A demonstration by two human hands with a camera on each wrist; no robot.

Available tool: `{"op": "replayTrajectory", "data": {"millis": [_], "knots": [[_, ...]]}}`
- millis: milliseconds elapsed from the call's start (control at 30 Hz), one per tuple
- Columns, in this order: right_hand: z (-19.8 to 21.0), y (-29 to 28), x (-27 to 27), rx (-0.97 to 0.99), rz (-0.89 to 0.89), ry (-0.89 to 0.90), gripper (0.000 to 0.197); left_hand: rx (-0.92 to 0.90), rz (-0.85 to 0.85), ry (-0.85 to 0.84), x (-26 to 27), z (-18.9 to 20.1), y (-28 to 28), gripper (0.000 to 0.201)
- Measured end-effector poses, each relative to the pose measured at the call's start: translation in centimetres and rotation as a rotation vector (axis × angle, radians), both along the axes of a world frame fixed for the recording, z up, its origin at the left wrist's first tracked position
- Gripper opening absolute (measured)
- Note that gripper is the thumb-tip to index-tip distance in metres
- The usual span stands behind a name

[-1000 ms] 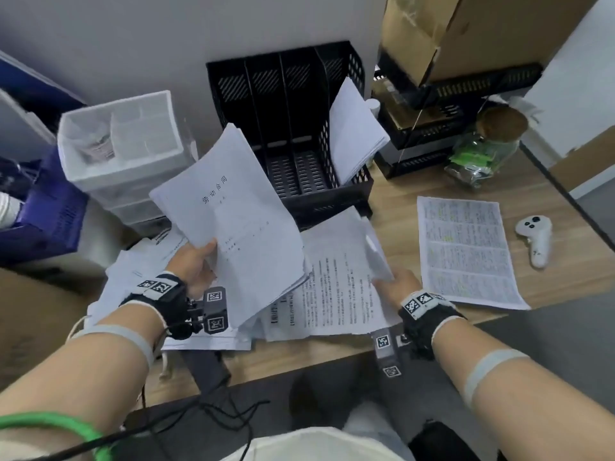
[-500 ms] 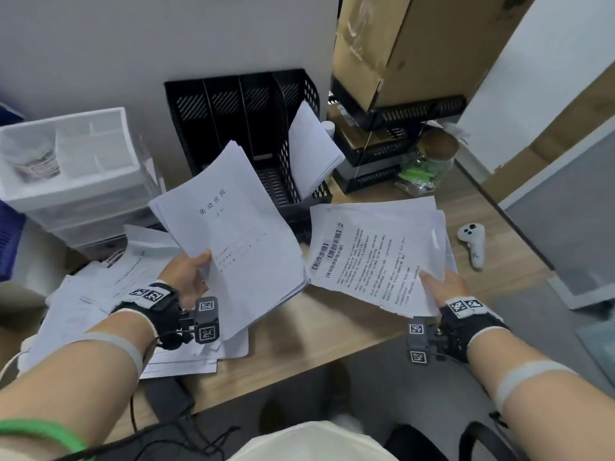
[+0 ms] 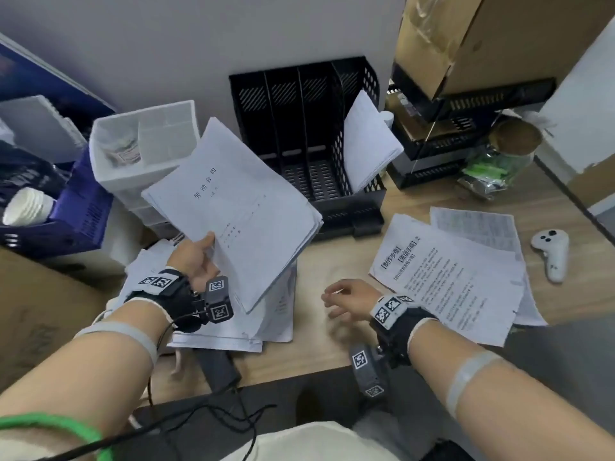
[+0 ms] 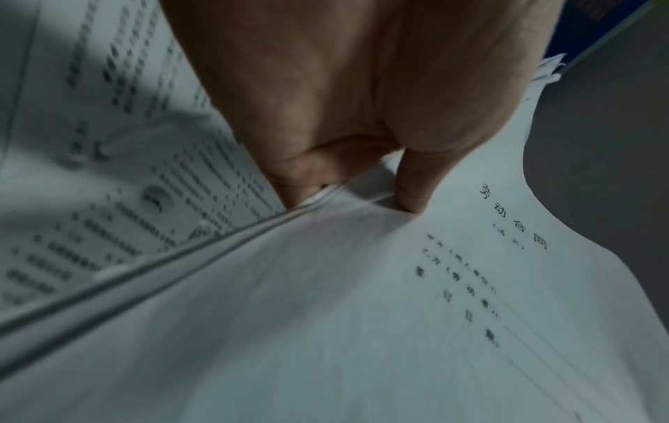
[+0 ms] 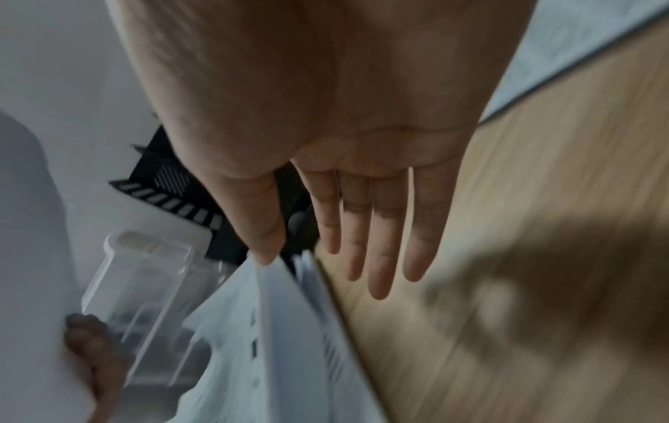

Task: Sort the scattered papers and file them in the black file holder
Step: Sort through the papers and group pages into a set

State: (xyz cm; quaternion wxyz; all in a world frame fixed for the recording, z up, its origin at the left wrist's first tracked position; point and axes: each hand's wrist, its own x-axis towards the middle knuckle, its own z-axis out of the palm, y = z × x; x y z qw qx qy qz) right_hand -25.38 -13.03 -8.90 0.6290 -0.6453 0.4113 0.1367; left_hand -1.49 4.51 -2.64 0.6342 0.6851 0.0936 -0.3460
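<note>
My left hand (image 3: 196, 257) grips a thick stack of white papers (image 3: 233, 207) by its lower corner and holds it tilted above the desk; the thumb (image 4: 412, 186) presses on the top sheet (image 4: 362, 314). My right hand (image 3: 346, 299) hovers over bare wood with straight fingers (image 5: 380, 251) and holds nothing. A printed stack (image 3: 456, 281) lies on the desk to its right. The black file holder (image 3: 299, 134) stands at the back against the wall, with one sheaf of paper (image 3: 369, 144) leaning in its rightmost slot. More loose papers (image 3: 226, 331) lie under my left wrist.
A white drawer unit (image 3: 139, 151) stands left of the holder, beside a blue crate (image 3: 76, 214) with paper cups. A white controller (image 3: 550, 251), a jar (image 3: 499, 161) and black trays under a cardboard box (image 3: 466, 44) sit at the right. The wooden desk (image 3: 332, 354) ends just before me.
My right hand carried the printed stack to the right, laid it on the desk and let go, then came back toward the middle. My left hand keeps holding its stack.
</note>
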Motion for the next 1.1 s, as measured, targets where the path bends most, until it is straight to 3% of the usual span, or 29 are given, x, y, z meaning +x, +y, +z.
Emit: {"op": "replayTrajectory", "data": {"millis": [67, 167, 333, 433, 600, 733, 867, 967, 1100], "knots": [[-0.8, 2.7, 2.8, 0.115, 0.013, 0.0, 0.039, -0.011, 0.07, -0.042, 0.8, 0.6, 2.2, 0.025], [-2.1, 5.5, 6.2, 0.216, -0.045, 0.022, 0.064, 0.025, 0.206, -0.073, 2.9, 1.0, 6.9, 0.023], [-4.2, 7.7, 10.1, 0.091, -0.107, 0.068, 0.082, -0.05, 0.372, -0.06, 4.3, 1.6, 12.3, 0.023], [-5.5, 6.7, 10.4, 0.021, -0.099, 0.099, 0.07, -0.05, 0.394, -0.05, 3.9, 1.6, 12.7, 0.027], [-3.5, 7.5, 11.6, -0.084, -0.197, -0.07, 0.04, -0.068, 0.414, 0.011, 3.8, 0.8, 14.1, 0.036], [-3.9, 6.4, 11.8, -0.137, -0.196, -0.11, 0.003, -0.073, 0.416, -0.016, 3.9, 0.5, 13.9, 0.035], [-1.7, 3.7, 9.9, -0.254, -0.264, -0.125, 0.027, -0.089, 0.386, -0.002, 4.6, -0.1, 13.3, 0.035], [-0.3, -1.2, 5.2, -0.467, -0.364, 0.001, 0.035, -0.058, 0.368, 0.004, 4.6, -0.5, 11.9, 0.036], [0.5, -7.9, -2.8, -0.591, -0.554, 0.202, 0.037, 0.045, 0.318, -0.02, 4.0, -2.1, 8.8, 0.052]]}}
